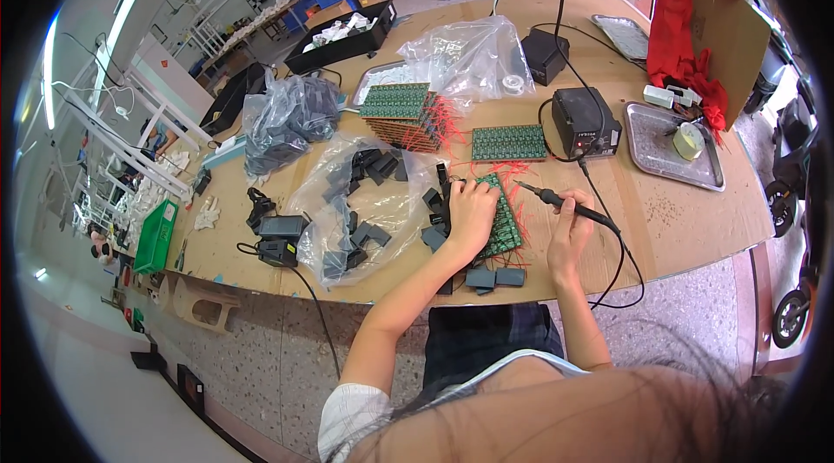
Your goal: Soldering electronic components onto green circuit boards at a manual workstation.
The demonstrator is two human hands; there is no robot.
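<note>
A green circuit board panel (499, 218) with red wire leads is pressed flat against the surface (678, 228) by the left hand (472, 213), whose fingers are curled over the board's near-left part. A soldering iron (569, 205) is gripped like a pen by the right hand (569, 235), just to the right of the board, with its tip held just off the board's upper right edge; whether the tip touches a lead cannot be told. A black cord is seen running from the iron's handle past the right wrist and looping off the near edge of the surface. Small dark grey plastic housings (495, 277) are laid just below the left hand, and more of them are scattered in a clear plastic bag (356, 202) to its left. Beyond the hands, a second green panel (509, 142) is laid flat, with a stack of similar boards (401, 114) to its left and a black soldering station (587, 122) to its right. Further right of the right hand, a metal tray (647, 163) holding a roll of tape (689, 141) is set. Well to the left, black power adapters (276, 233) are placed beside a green bin (156, 237) at the surface's edge.
</note>
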